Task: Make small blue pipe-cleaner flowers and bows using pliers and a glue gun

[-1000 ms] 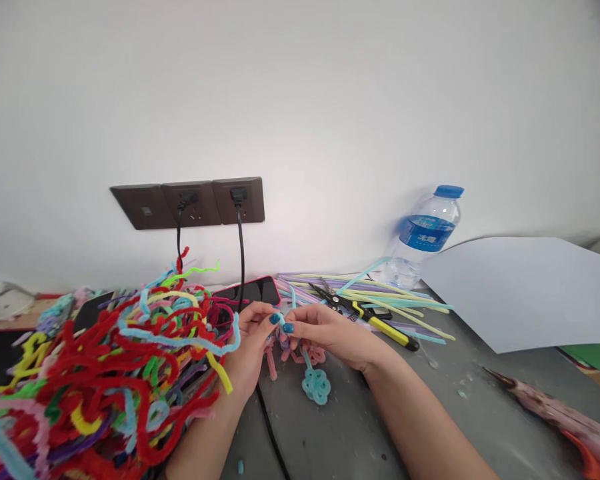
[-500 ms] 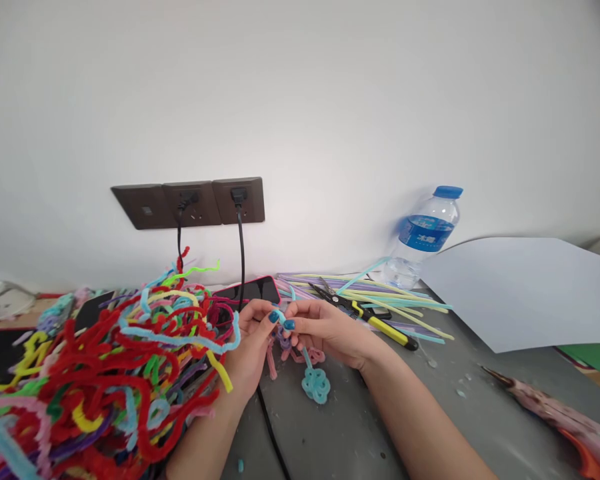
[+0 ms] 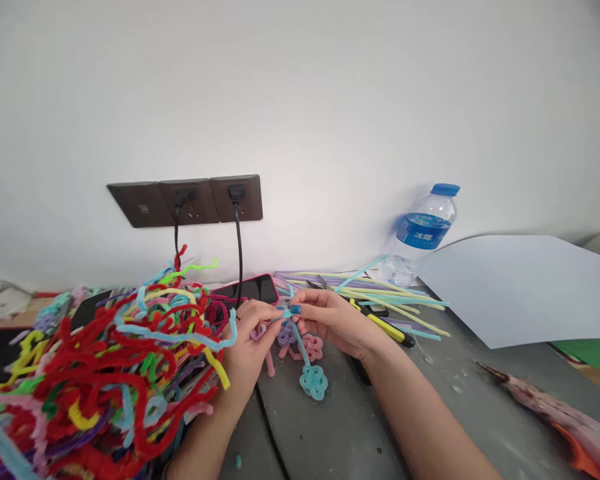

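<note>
Between my two hands is a light blue pipe cleaner [image 3: 287, 313], bent small and pinched at the fingertips. My left hand [image 3: 253, 333] closes thumb and fingers on its left side. From the right, my right hand [image 3: 325, 320] pinches it between thumb and forefinger. Just below lie a turquoise pipe-cleaner flower [image 3: 313, 382] with a stem reaching up toward my fingers, a pink flower [image 3: 311, 347] and a purple flower [image 3: 287, 335]. My fingers partly hide the purple one and the stem's upper end.
A tangled heap of coloured pipe cleaners [image 3: 115, 373] covers the left. Behind my hands are a phone [image 3: 253, 289], straight pastel pipe cleaners [image 3: 380, 291] and yellow-handled pliers [image 3: 387, 328]. A water bottle [image 3: 423, 233], white paper [image 3: 525, 287] and a pink glue gun [image 3: 545, 407] are right. A black cable [image 3: 267, 427] crosses the table.
My left fingers have turned and straightened around the light blue pipe cleaner, and both hands shifted slightly. More of the pink and purple flowers shows below. The view moved a little.
</note>
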`<action>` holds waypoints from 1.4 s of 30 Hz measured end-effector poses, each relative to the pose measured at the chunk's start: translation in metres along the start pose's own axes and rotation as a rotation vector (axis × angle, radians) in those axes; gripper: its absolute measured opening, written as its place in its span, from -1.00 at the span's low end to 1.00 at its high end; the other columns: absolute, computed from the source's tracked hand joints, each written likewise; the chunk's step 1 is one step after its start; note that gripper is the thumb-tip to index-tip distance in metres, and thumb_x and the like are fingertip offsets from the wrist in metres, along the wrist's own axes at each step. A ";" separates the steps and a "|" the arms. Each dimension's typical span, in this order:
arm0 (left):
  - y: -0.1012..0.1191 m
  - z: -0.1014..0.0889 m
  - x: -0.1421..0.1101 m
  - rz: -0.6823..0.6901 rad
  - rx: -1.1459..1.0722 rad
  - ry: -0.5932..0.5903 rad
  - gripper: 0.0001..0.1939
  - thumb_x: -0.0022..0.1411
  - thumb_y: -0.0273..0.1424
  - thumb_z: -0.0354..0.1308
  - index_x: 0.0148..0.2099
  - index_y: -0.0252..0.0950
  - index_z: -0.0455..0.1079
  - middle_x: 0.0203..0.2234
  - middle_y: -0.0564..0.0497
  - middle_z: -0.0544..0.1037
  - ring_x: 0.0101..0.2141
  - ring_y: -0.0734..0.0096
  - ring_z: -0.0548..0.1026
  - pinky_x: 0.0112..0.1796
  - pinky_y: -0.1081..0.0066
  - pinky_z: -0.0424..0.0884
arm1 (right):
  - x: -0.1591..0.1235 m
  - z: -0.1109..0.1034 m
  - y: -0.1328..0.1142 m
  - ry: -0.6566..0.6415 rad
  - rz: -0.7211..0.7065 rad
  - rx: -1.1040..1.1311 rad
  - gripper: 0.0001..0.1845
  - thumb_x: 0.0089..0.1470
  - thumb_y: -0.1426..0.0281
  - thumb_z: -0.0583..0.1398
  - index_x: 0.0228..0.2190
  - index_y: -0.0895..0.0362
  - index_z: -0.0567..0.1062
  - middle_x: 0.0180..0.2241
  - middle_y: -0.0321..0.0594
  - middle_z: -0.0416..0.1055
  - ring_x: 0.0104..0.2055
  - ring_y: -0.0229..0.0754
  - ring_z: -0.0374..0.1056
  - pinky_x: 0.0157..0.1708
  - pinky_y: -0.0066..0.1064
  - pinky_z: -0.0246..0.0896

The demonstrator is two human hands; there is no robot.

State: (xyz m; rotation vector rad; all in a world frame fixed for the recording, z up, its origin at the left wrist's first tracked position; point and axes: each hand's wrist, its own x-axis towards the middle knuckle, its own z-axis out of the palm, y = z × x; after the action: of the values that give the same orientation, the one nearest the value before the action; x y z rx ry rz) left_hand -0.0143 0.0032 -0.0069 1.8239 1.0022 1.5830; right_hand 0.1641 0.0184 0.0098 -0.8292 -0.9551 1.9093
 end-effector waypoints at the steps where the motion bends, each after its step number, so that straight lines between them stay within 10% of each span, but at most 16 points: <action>1: -0.001 0.000 0.000 0.061 0.044 0.005 -0.94 0.15 -0.48 0.26 -0.37 -0.24 0.54 -0.49 0.02 0.53 -0.43 0.40 0.44 -0.36 0.45 0.34 | 0.000 0.000 0.000 0.006 -0.036 -0.017 -0.70 -0.19 0.30 0.47 -0.43 0.19 0.55 -0.53 -0.35 0.48 -0.52 -0.40 0.37 -0.44 -0.56 0.29; 13: 0.000 0.000 -0.005 0.204 0.146 -0.012 -0.94 0.24 -0.52 0.18 -0.30 -0.27 0.42 -0.48 0.10 0.41 -0.49 0.54 0.35 -0.44 0.52 0.30 | 0.000 0.000 -0.004 -0.036 -0.394 -0.355 -0.82 0.00 0.28 0.36 -0.41 0.14 0.56 -0.47 -0.28 0.50 -0.43 -0.25 0.44 -0.36 -0.40 0.36; 23: 0.006 0.001 -0.012 -0.127 -0.067 -0.005 -0.63 0.41 -0.20 -0.11 -0.24 -0.27 0.45 -0.48 0.00 0.49 -0.40 0.40 0.48 -0.36 0.46 0.43 | -0.021 -0.020 -0.025 -0.246 -0.263 -0.625 -0.83 0.07 0.29 0.31 -0.40 0.15 0.58 -0.39 -0.25 0.46 -0.37 -0.25 0.36 -0.32 -0.41 0.30; 33: 0.004 0.004 -0.011 -0.067 -0.001 -0.167 -0.87 0.27 -0.32 0.12 -0.22 -0.25 0.44 -0.42 0.04 0.52 -0.49 0.49 0.45 -0.46 0.51 0.38 | -0.017 -0.016 -0.022 -0.074 -0.368 -0.618 -0.83 0.05 0.29 0.31 -0.41 0.15 0.54 -0.42 -0.26 0.46 -0.39 -0.26 0.36 -0.34 -0.42 0.30; 42: -0.008 0.008 -0.010 -0.074 -0.057 -0.045 -0.91 0.22 -0.42 0.17 -0.25 -0.28 0.50 -0.40 0.03 0.50 -0.53 0.54 0.41 -0.55 0.57 0.35 | -0.011 -0.011 -0.014 -0.074 -0.425 -0.648 -0.88 0.11 0.34 0.27 -0.33 0.15 0.53 -0.32 -0.22 0.48 -0.29 -0.21 0.39 -0.25 -0.38 0.30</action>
State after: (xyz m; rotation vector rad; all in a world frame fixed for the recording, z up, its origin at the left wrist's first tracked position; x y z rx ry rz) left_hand -0.0083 0.0004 -0.0201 1.7556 0.9833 1.5051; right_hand 0.1827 0.0170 0.0182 -0.8251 -1.6900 1.2744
